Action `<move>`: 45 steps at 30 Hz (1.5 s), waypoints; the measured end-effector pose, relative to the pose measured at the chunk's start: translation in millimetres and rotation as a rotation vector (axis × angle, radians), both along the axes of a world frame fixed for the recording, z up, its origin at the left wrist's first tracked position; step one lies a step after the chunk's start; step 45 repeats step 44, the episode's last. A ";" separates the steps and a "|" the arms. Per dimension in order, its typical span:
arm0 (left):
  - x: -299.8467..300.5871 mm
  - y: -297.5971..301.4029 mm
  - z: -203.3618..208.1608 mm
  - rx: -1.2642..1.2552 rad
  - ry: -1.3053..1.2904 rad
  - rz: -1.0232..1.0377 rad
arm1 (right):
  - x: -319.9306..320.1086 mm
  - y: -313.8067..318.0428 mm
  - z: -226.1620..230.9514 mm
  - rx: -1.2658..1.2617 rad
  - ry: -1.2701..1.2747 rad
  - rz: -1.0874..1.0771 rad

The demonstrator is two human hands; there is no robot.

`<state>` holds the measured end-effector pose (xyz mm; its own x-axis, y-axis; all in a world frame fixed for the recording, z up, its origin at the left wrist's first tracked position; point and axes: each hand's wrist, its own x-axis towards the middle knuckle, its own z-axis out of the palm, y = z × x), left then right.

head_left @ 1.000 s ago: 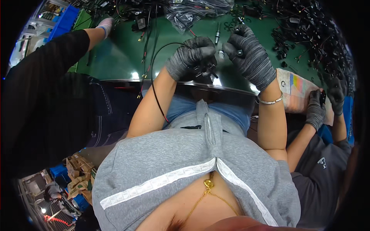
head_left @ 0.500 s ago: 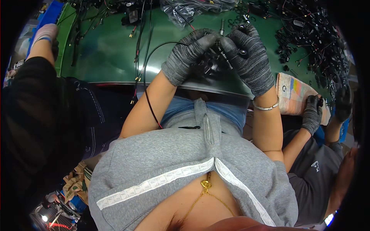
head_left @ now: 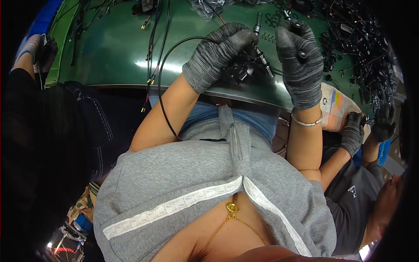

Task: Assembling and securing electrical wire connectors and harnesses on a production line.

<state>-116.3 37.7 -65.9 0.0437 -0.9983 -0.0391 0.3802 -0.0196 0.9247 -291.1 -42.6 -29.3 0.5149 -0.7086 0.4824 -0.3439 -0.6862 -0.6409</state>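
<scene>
My left hand [head_left: 218, 56], in a grey knit glove, is closed around a black cabled part [head_left: 241, 72] above the near edge of the green table. A slim metal rod [head_left: 264, 62] sticks out from beside its fingertips, slanting down to the right. The black cable [head_left: 160, 87] loops from this hand down to my lap. My right hand [head_left: 301, 67], gloved alike, is raised to the right, apart from the rod. Its fingers are curled, and two small shiny black round pieces [head_left: 301, 54] show among them.
Springs [head_left: 259, 22] and black C-shaped clips [head_left: 274, 19] lie on the green table [head_left: 113, 56] beyond my hands. Wires [head_left: 152, 56] hang over its edge. Black parts [head_left: 358, 48] are heaped at right. Co-workers' gloved hands [head_left: 352, 133] are at both sides, near a patterned cloth [head_left: 338, 109].
My right hand has moved right, away from my left hand and the rod, whose lower end now shows. My left hand keeps hold of the cabled part. The left co-worker's hand has moved lower.
</scene>
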 end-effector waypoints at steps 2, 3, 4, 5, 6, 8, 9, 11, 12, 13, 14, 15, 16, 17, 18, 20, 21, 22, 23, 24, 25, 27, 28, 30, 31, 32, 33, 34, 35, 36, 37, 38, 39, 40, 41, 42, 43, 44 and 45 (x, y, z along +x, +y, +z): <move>0.6 -3.1 -5.0 -0.027 0.033 0.064 | -8.6 -2.7 -2.3 0.235 -0.215 0.006; 1.4 -3.9 -6.4 -0.029 0.035 0.061 | -12.5 -5.1 0.1 0.160 -0.231 -0.012; 3.4 -3.7 -7.7 -0.049 -0.008 0.080 | -16.8 -8.7 5.4 0.085 -0.245 -0.031; 3.1 -4.1 -9.4 -0.070 -0.045 0.093 | -25.3 -14.9 15.7 -0.021 -0.083 -0.157; 2.3 -3.2 -9.3 -0.070 -0.034 0.083 | -36.2 -22.0 29.7 -0.126 0.083 -0.283; 3.0 -0.5 -10.6 -0.162 -0.187 0.122 | -60.7 -40.3 47.6 -0.065 0.417 -0.581; 4.1 -5.4 -10.9 -0.099 -0.057 0.113 | -69.8 -46.8 53.2 -0.108 0.575 -0.783; 0.2 -4.2 -12.2 -0.178 -0.094 0.154 | -82.6 -54.9 53.7 -0.055 0.626 -0.873; -0.4 -3.9 -13.1 -0.250 -0.131 0.201 | -83.8 -55.5 51.6 0.004 0.679 -0.953; 3.0 -4.8 -12.7 -0.252 -0.130 0.202 | -82.8 -49.1 43.5 0.075 0.482 -0.834; 7.7 -6.3 -13.6 -0.143 -0.080 0.163 | -79.2 -45.9 36.7 0.106 0.451 -0.589; 10.2 -6.4 -12.7 -0.034 -0.024 0.116 | -72.4 -37.2 34.6 0.134 0.422 -0.353; 9.5 -4.4 -10.1 -0.033 -0.021 0.112 | -58.7 -20.6 24.9 0.131 0.372 -0.190; 11.1 0.2 -11.4 -0.005 -0.024 0.170 | -34.4 1.1 16.9 0.244 0.224 -0.018; 9.0 -0.2 -9.5 0.010 -0.009 0.208 | -25.0 13.8 10.5 0.348 0.224 0.091; 5.2 -0.7 -10.3 -0.074 -0.012 0.255 | -5.3 32.4 7.0 0.167 0.345 0.072; 3.8 -0.2 -9.7 -0.159 -0.013 0.303 | -5.0 33.3 7.4 0.168 0.345 0.072; 3.4 1.8 -8.2 -0.159 -0.013 0.301 | -4.9 33.7 8.2 0.249 0.140 0.063; 2.6 4.8 -3.8 -0.146 0.053 0.239 | -4.6 33.3 8.9 0.329 -0.066 0.057; 2.0 6.6 -1.6 -0.134 0.119 0.176 | -6.6 34.0 13.3 0.330 -0.066 0.059; 1.9 6.6 -2.3 -0.133 0.119 0.177 | -11.3 34.6 21.8 0.407 -0.116 0.072; 2.7 5.4 -3.9 -0.184 0.116 0.223 | -29.4 21.7 36.7 0.560 -0.107 0.182; 3.3 6.6 -2.8 -0.184 0.115 0.223 | -32.5 19.0 38.6 0.560 -0.108 0.182; -0.7 7.4 0.6 -0.206 0.124 0.217 | -38.2 19.2 46.3 0.414 0.078 0.295; -4.8 7.5 1.8 -0.208 0.134 0.204 | -38.6 24.7 52.3 0.426 0.158 0.248; -6.6 9.9 2.0 -0.203 0.107 0.226 | -36.2 26.6 50.3 0.425 0.154 0.252; -7.5 11.0 1.9 -0.198 0.080 0.247 | -34.4 27.9 47.7 0.433 0.161 0.217; -5.6 12.2 -0.8 -0.200 0.077 0.248 | -32.1 29.1 44.9 0.441 0.168 0.181; -4.6 12.3 -2.2 -0.212 0.050 0.200 | -30.1 30.8 44.4 0.435 0.171 0.174; -4.9 11.5 -2.2 -0.224 0.023 0.151 | -26.7 32.9 43.1 0.405 0.165 0.186; -7.1 12.7 -0.6 -0.208 0.034 0.143 | -22.6 35.3 41.8 0.374 0.158 0.198; -8.2 15.4 0.5 -0.213 0.033 0.142 | -15.8 40.4 41.8 0.369 0.157 0.197; -9.0 17.0 -2.4 -0.194 -0.082 0.159 | -7.7 46.1 40.6 0.287 0.353 0.176; -8.7 17.2 -5.3 -0.174 -0.198 0.178 | -0.5 49.8 38.7 0.202 0.548 0.154; -8.3 15.9 -7.9 -0.234 -0.108 0.163 | 4.0 48.9 34.5 0.390 0.513 0.123; -5.8 13.8 -9.2 -0.236 -0.105 0.163 | 6.0 45.5 34.4 0.389 0.515 0.121; -1.3 11.3 -10.8 -0.257 -0.028 0.162 | 8.0 41.4 36.2 0.310 0.570 0.065; 4.3 7.8 -12.7 -0.276 0.052 0.156 | 9.6 36.7 41.7 0.233 0.627 0.004; 4.3 7.8 -12.7 -0.276 0.052 0.156 | 9.6 36.7 41.7 0.233 0.627 0.004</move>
